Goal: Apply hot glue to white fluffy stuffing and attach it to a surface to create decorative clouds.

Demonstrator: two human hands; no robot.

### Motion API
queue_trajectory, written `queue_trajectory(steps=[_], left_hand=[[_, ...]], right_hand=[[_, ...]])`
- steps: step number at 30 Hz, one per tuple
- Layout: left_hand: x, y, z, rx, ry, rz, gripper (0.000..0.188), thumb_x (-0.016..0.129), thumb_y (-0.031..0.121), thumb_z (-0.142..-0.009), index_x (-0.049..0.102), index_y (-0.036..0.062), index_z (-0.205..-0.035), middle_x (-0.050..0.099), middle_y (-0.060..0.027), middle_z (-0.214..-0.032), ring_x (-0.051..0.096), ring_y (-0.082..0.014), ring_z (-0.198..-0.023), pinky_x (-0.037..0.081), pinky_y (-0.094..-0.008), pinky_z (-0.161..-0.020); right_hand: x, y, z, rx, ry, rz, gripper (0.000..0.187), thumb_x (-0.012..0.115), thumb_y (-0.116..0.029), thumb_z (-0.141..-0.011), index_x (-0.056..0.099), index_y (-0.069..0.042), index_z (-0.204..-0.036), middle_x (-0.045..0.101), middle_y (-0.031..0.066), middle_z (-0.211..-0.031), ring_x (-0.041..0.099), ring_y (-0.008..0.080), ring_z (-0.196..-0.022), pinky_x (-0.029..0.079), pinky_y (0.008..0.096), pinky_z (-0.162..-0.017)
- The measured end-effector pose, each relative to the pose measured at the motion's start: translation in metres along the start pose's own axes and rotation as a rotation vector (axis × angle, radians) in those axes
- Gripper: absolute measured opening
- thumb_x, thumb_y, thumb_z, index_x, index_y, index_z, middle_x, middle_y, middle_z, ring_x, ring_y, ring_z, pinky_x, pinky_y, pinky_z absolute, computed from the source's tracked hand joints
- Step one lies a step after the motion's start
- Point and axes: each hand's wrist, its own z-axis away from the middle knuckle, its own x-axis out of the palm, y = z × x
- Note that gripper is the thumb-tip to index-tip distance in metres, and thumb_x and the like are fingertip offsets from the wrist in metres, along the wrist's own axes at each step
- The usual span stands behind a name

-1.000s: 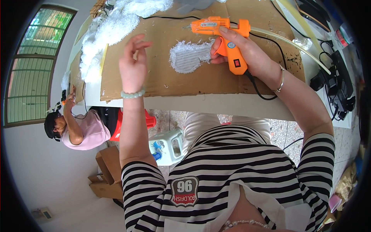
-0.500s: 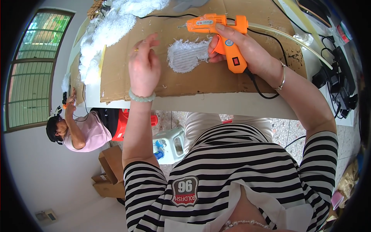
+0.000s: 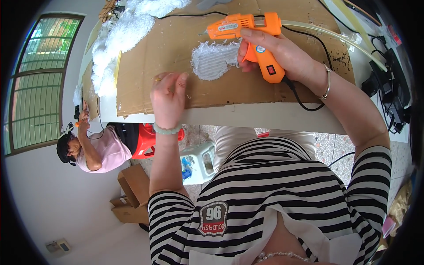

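Observation:
My right hand is wrapped around an orange hot glue gun, index finger at the trigger. Its nozzle points left above the cardboard, and a long translucent glue stick runs out of its back. Below the gun's barrel lies a white piece of fuzzy fabric with frayed edges, its ribbed side up. To the left, my left hand hovers over the front edge of the cardboard sheet. Its fingers are curled in with the tips turned away, so whatever they hold, if anything, is hidden.
White fluffy material is heaped at the far left. Black cables and a power strip lie at the right. A co-worker in pink sits at the left. Below the table are a pale stool and cardboard boxes.
My left hand has come down toward the table's front edge, its fingers curling in more. The glue gun has shifted slightly left, still in my right hand. The fabric piece stays put.

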Motion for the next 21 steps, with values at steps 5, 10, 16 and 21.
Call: queue_trajectory(steps=[5,10,16,21], left_hand=[[0.013,0.024,0.002,0.056,0.018,-0.067,0.009,0.071,0.01,-0.073,0.065,0.0038,-0.076,0.063,-0.0108,-0.074,0.057,-0.0301,-0.072,0.045,-0.0385,-0.071],[0.021,0.014,-0.003,0.018,0.006,0.058,0.003,0.067,0.005,-0.074,0.064,0.0038,-0.075,0.063,-0.0111,-0.073,0.056,-0.0297,-0.071,0.044,-0.0388,-0.069],[0.022,0.011,-0.001,-0.122,0.027,0.153,0.002,0.065,0.005,-0.075,0.065,0.0042,-0.077,0.064,-0.0114,-0.076,0.056,-0.0316,-0.073,0.045,-0.0393,-0.07],[0.024,0.009,0.0,-0.119,0.049,0.163,0.003,0.066,0.005,-0.074,0.066,0.004,-0.077,0.064,-0.0121,-0.076,0.056,-0.0319,-0.074,0.045,-0.0396,-0.07]], right_hand=[[0.006,-0.005,0.002,-0.083,-0.15,0.39,0.037,0.058,-0.039,-0.092,0.06,-0.003,-0.099,0.06,0.0039,-0.081,0.058,0.0106,-0.076,0.046,0.025,-0.072],[0.017,-0.005,-0.003,-0.007,-0.162,0.513,0.035,0.057,-0.037,-0.093,0.058,-0.004,-0.103,0.058,0.0022,-0.077,0.055,0.0091,-0.073,0.044,0.0246,-0.07],[0.024,-0.006,-0.007,0.049,-0.174,0.535,0.035,0.057,-0.038,-0.092,0.057,-0.004,-0.1,0.057,0.0025,-0.075,0.053,0.0098,-0.069,0.043,0.0257,-0.066],[0.029,-0.003,-0.018,0.065,-0.2,0.582,0.035,0.057,-0.039,-0.092,0.057,-0.004,-0.099,0.056,0.0027,-0.073,0.053,0.0104,-0.068,0.044,0.0257,-0.065]])
